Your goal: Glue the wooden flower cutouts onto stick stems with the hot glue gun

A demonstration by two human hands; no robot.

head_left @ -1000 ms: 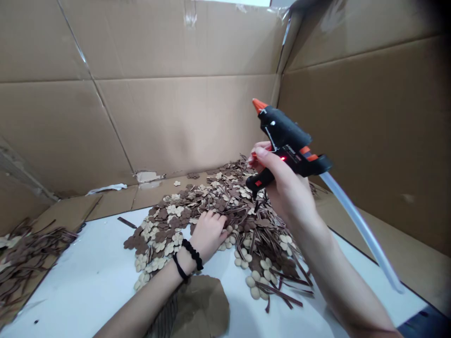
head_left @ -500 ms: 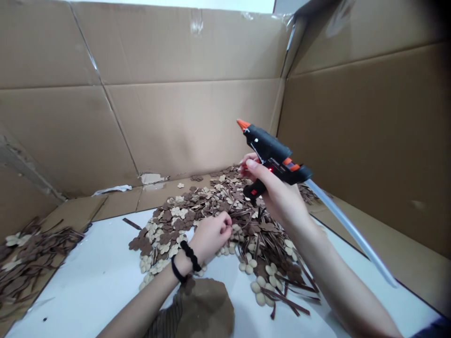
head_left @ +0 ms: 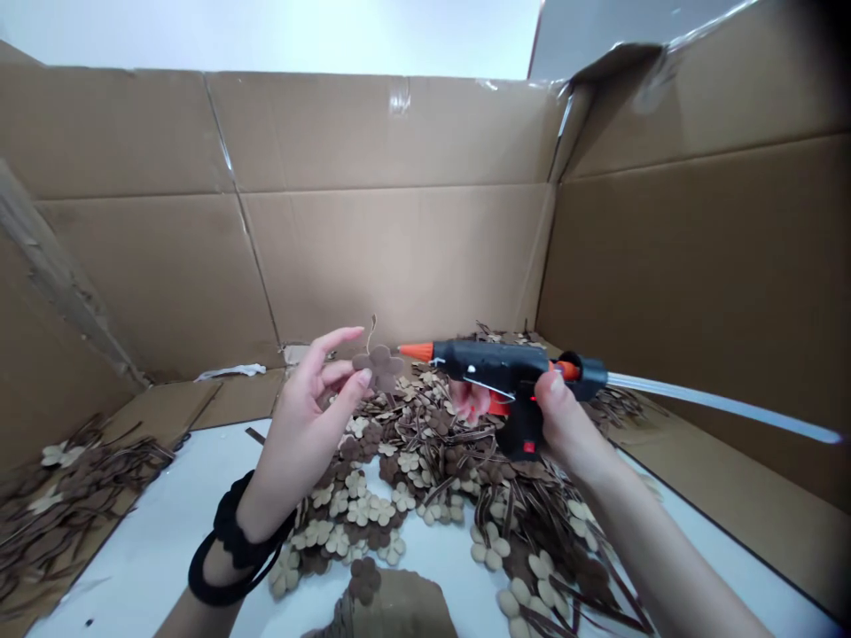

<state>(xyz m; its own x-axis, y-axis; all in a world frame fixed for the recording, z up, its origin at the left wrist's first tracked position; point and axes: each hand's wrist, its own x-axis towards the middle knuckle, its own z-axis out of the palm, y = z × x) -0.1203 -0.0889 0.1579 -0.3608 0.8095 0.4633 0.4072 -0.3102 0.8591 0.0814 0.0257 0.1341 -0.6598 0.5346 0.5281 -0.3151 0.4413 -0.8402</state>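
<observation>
Between thumb and fingers my left hand (head_left: 319,399) pinches a brown flower cutout (head_left: 380,367), with a thin strip sticking up behind it. My right hand (head_left: 565,412) grips a black and orange glue gun (head_left: 495,365) by its handle. The gun's orange nozzle points left, its tip at the flower's right edge; whether it touches, I cannot tell. A clear glue stick (head_left: 718,406) sticks out from the back of the gun, and a red light glows on its body. Below both hands spreads a pile of brown and beige flower cutouts (head_left: 359,509) mixed with thin dark strips (head_left: 458,434).
Cardboard walls (head_left: 399,257) enclose the white work surface (head_left: 152,532) at the back and sides. More strips and flowers lie in a heap (head_left: 66,505) at the left. A brown rounded piece (head_left: 405,607) with a ridged side stands at the front edge.
My left hand has risen from the pile with a brown flower in it. The glue gun has come down and levelled, its nozzle now at the flower. The view has tilted up.
</observation>
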